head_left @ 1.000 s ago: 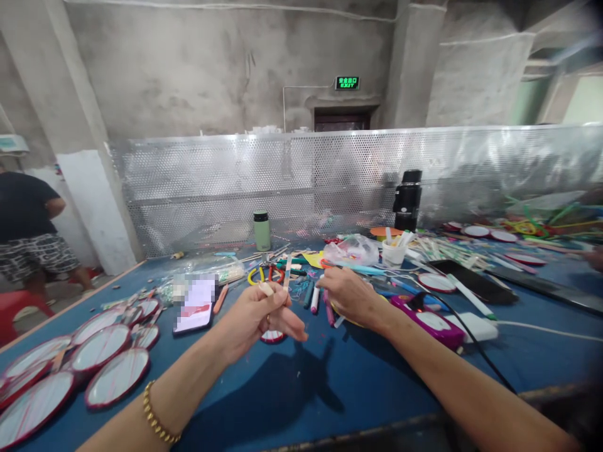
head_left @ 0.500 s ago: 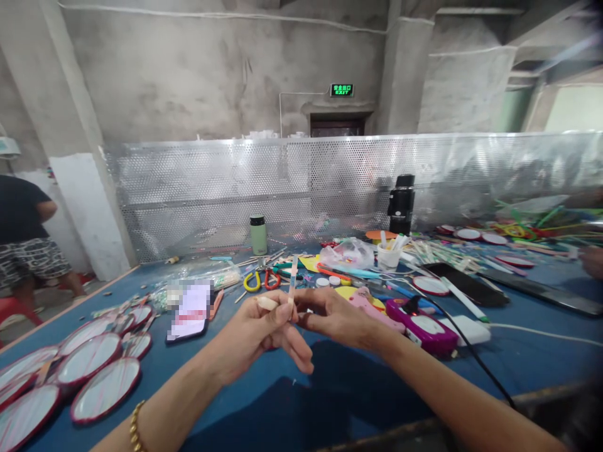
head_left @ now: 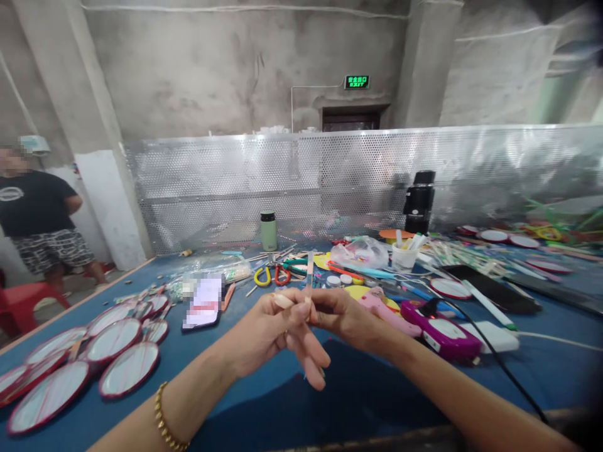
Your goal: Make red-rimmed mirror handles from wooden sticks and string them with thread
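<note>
My left hand pinches a thin, pale, narrow strip that stands upright above the thumb; its exact kind I cannot make out. A cream-coloured piece shows at a finger of that hand. My right hand meets the left at the strip's lower end, thumb and fingertips closed together there. Both hands are above the blue table. Beyond them lie pliers with yellow and red handles. To the left is a phone with a lit, blurred screen.
Red-rimmed oval pieces overlap at left. A purple device with a black cable and a white block sit at right. Behind stand a green bottle, a black flask, a cup of pens and a perforated metal screen.
The view has turned slightly left, so the table things appear further right and more of a person at the far left shows. Both hands keep their hold on the strip.
</note>
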The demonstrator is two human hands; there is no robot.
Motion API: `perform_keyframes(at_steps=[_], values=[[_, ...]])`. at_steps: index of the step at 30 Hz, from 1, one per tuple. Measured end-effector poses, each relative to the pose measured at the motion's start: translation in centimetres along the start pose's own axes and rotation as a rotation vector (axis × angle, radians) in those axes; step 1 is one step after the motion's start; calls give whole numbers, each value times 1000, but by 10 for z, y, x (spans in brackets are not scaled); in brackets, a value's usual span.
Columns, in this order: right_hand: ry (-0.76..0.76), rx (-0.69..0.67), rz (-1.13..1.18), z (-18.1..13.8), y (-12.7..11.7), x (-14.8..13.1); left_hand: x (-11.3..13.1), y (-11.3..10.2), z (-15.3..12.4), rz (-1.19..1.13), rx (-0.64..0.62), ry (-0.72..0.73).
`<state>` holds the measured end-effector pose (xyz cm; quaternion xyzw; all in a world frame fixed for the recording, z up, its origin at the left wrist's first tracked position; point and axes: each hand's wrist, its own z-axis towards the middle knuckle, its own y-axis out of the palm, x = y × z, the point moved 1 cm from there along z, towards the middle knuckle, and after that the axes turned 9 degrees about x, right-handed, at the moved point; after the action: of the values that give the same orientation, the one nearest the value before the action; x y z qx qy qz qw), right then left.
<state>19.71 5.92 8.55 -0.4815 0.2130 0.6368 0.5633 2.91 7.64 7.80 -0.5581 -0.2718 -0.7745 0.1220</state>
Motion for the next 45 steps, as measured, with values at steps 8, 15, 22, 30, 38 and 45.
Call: perform_keyframes(at_steps=[8,15,22,30,38,45], values=[[28,19,27,1,1,-3,-1,-2,-1,-30,-34,-50],[15,-13,40,0,-2,1,-1,0,-4,9,-50,-62],[39,-12,1,-1,-9,8,6,1,-10,-8,-67,-33],[60,62,-230,-4,-37,9,18,6,-21,44,13,9],[47,328,-122,-11,-51,-1,-17,40,-42,75,361,-49],[33,348,-126,-14,-50,1,-46,46,-59,74,464,-46]])
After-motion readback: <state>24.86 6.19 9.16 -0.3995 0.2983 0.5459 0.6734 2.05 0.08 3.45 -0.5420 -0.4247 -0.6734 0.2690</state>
